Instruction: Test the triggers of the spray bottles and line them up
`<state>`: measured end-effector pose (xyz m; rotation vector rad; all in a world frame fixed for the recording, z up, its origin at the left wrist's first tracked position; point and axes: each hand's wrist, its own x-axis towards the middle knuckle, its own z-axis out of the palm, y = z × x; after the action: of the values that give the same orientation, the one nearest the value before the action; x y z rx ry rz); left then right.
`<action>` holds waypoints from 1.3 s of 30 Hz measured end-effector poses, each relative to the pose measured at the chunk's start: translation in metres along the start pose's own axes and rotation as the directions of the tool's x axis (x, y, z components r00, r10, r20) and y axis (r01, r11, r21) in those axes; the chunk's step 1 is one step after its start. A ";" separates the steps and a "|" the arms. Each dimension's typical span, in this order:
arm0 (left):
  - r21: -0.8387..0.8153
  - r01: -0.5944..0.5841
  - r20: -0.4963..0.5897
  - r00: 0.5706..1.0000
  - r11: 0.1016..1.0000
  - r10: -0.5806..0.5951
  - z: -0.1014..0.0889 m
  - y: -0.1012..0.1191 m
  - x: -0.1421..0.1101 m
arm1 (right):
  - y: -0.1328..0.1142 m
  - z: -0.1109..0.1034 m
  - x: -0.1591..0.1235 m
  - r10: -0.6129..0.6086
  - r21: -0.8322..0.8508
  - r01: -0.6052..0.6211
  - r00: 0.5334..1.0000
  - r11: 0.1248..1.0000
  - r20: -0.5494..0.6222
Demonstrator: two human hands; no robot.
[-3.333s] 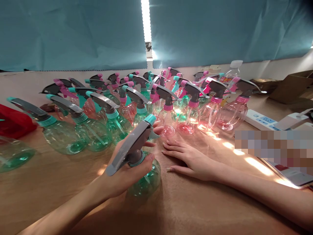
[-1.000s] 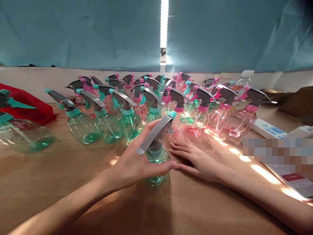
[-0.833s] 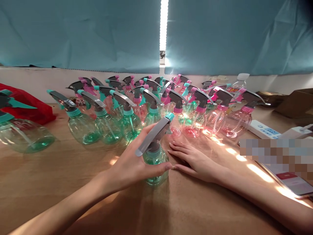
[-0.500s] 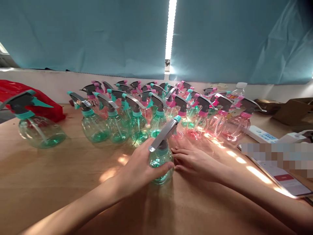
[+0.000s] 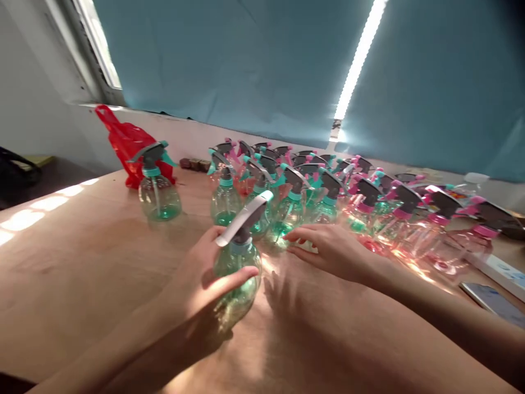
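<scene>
My left hand [image 5: 209, 273] is wrapped round the body of a clear green spray bottle [image 5: 241, 276] with a grey and teal trigger head, its thumb across the near side. The bottle leans a little and seems lifted off the wooden table [image 5: 102, 306]. To its right my right hand [image 5: 328, 249] hovers with fingers apart and holds nothing. Just beyond those fingertips stands another green spray bottle [image 5: 289, 213] at the front of the group. A lone green spray bottle [image 5: 159, 194] stands apart at the left.
Several green and pink spray bottles [image 5: 404, 219] stand in rows toward the back wall. At the far left lies a red plastic bag [image 5: 127, 145]. On the right are a phone [image 5: 494, 301] and a white power strip [image 5: 506, 273]. A lit tube lamp [image 5: 359, 60] hangs above.
My view has turned left, so the bottles appear farther right. The held bottle has moved left and up from the table with my left hand; my right hand has come away from it.
</scene>
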<state>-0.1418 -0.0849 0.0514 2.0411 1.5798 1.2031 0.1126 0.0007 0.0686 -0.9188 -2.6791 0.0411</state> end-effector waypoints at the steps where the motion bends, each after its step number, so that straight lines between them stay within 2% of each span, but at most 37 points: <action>1: 0.037 0.014 -0.030 0.999 0.999 -0.013 -0.010 -0.010 -0.002 | -0.007 -0.002 0.013 -0.021 0.010 0.021 0.999 1.000 -0.040; 2: 0.062 0.032 -0.034 0.999 0.998 -0.030 -0.020 -0.020 -0.003 | -0.014 -0.005 0.025 -0.054 0.026 0.056 0.995 0.998 -0.080; 3: 0.091 0.054 -0.096 0.994 0.994 -0.045 -0.030 -0.030 -0.003 | -0.020 -0.008 0.038 -0.078 0.032 0.082 0.991 0.996 -0.111; 6: 0.101 0.140 -0.161 0.979 0.985 -0.122 -0.056 -0.056 0.004 | -0.034 -0.017 0.075 -0.097 0.023 0.106 0.967 0.994 -0.235; 9: 0.105 0.184 -0.214 0.964 0.977 -0.158 -0.073 -0.075 0.019 | -0.042 -0.029 0.109 -0.091 0.046 0.113 0.936 0.992 -0.339; 11: 0.108 0.185 -0.228 0.961 0.977 -0.157 -0.078 -0.085 0.031 | -0.046 -0.035 0.130 -0.050 0.011 0.059 0.921 0.998 -0.385; 15: 0.149 0.177 -0.214 0.966 0.973 -0.143 -0.080 -0.098 0.054 | -0.051 -0.042 0.166 0.034 -0.079 -0.067 0.932 0.995 -0.360; 18: 0.229 0.179 -0.197 0.971 0.957 -0.135 -0.081 -0.103 0.068 | -0.050 -0.040 0.186 0.074 -0.103 -0.110 0.950 0.989 -0.304; 28: 0.400 0.180 -0.181 0.977 0.899 -0.115 -0.079 -0.097 0.091 | -0.047 -0.022 0.209 0.145 -0.101 -0.166 0.971 0.981 -0.190; 39: 0.438 0.183 -0.201 0.974 0.880 -0.103 -0.076 -0.099 0.096 | -0.036 -0.011 0.217 0.117 -0.049 -0.128 0.976 0.991 -0.183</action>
<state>-0.2594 0.0172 0.0735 2.0708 2.2338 1.0507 -0.0676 0.1028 0.1442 -1.0527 -2.4681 -0.0927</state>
